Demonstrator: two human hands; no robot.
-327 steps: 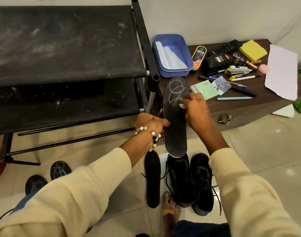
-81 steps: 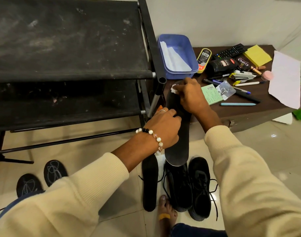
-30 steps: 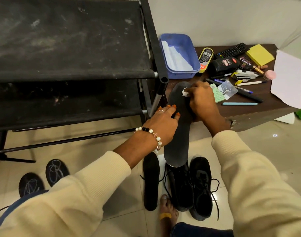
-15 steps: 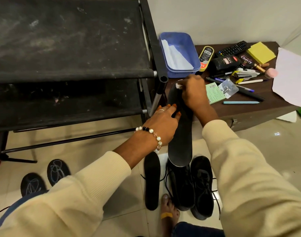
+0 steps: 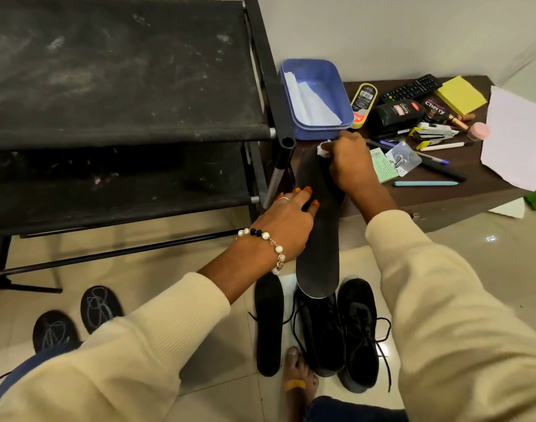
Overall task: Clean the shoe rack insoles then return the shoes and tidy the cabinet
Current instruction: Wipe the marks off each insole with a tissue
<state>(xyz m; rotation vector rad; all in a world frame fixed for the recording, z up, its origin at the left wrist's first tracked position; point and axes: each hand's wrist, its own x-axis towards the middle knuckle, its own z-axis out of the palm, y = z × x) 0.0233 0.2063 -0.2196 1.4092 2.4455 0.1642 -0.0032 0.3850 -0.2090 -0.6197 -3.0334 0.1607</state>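
A long black insole (image 5: 318,254) leans from the low brown cabinet (image 5: 461,202) down towards the floor. My left hand (image 5: 286,222) presses flat on its left edge, fingers straight. My right hand (image 5: 350,164) pinches a small white wipe (image 5: 323,148) against the insole's top end. A second black insole (image 5: 268,324) lies on the tiles, beside a pair of black lace-up shoes (image 5: 341,330). Two more insoles with white scribbles (image 5: 101,304) lie at lower left. The black two-shelf shoe rack (image 5: 123,86) stands at left, dusty and bare.
A blue tub (image 5: 317,99) with white paper sits on the cabinet by the rack post. The cabinet top is cluttered: a polish tin, a remote (image 5: 413,88), yellow sticky notes (image 5: 461,94), several pens, a pink sheet (image 5: 513,138). My bare foot (image 5: 298,379) is on the floor by the shoes.
My right hand has been rubbing the wipe back and forth over the insole's top end. The white scribble seen on it earlier is gone. My left hand shifted from gripping to pressing flat.
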